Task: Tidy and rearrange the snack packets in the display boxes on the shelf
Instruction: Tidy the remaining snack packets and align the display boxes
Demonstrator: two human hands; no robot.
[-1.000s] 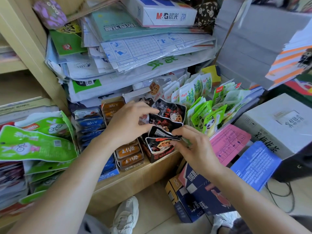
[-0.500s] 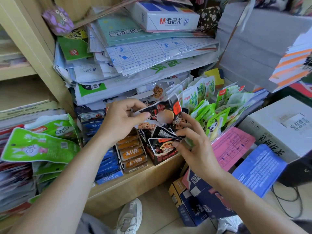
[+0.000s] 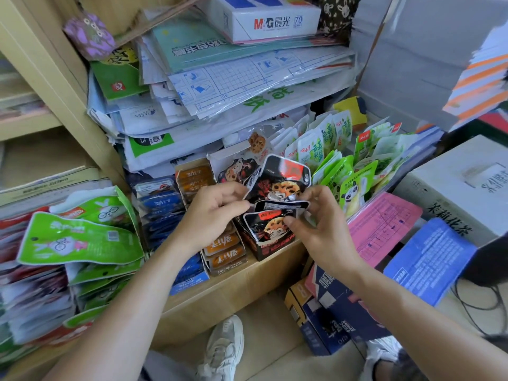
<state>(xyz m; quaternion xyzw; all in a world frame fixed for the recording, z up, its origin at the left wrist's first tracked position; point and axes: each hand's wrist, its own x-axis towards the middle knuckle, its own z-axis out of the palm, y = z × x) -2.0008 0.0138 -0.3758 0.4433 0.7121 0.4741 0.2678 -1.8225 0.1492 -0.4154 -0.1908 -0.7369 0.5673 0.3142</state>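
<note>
Crowded wooden shelf (image 3: 220, 287), paper stacks (image 3: 247, 78) above. Pinching a bunch of black snack packets (image 3: 277, 185) from both sides with left hand (image 3: 211, 213) and right hand (image 3: 321, 226), fingers curled, over black display box (image 3: 275, 244) at shelf front.

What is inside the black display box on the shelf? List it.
Black snack packets stand inside the black display box; the left hand and right hand pinch the upper ones. Packets and hands cover the box's bottom.
</note>
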